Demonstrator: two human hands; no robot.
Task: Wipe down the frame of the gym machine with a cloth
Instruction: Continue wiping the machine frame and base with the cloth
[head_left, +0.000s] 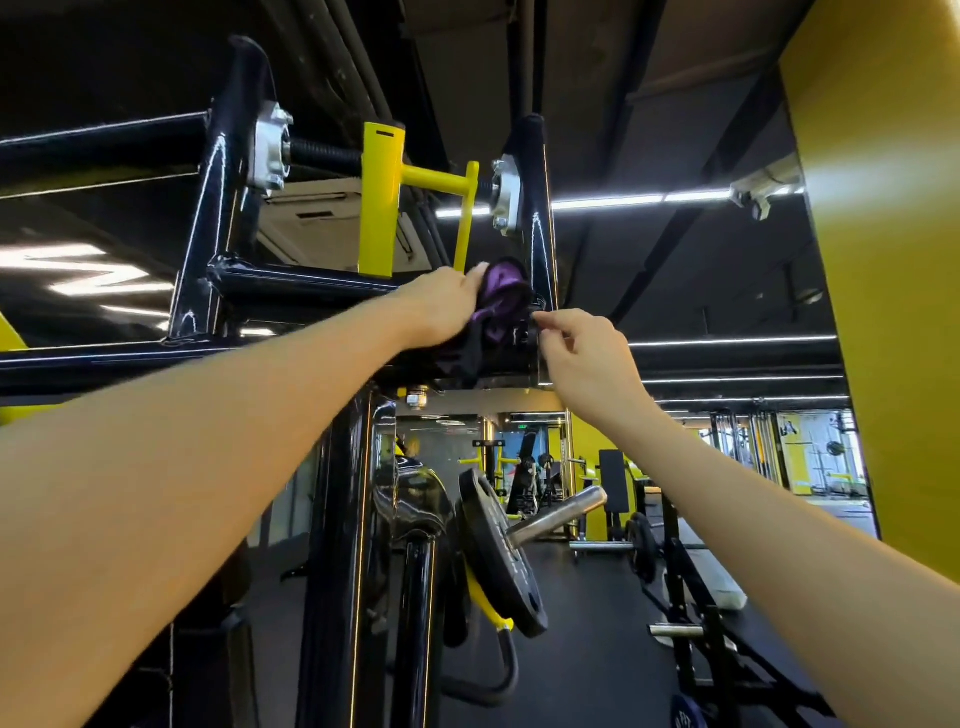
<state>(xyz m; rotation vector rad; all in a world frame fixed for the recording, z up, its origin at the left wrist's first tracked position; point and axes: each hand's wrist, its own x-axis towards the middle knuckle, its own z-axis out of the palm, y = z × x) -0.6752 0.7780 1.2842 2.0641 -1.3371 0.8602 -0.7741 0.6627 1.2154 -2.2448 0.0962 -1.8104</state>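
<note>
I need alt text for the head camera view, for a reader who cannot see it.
The left hand presses a purple cloth against the black machine frame overhead, while the right hand pinches at the frame beside it. A weight plate hangs below.

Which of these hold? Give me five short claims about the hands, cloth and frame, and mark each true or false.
1. The left hand presses a purple cloth against the black frame. True.
2. The right hand holds the cloth. False: it pinches at the frame's edge beside it.
3. The yellow bracket sits above the cloth. True.
4. The weight plate lies on the floor. False: it sits on a chrome sleeve.
5. The cloth is white. False: purple.
</note>
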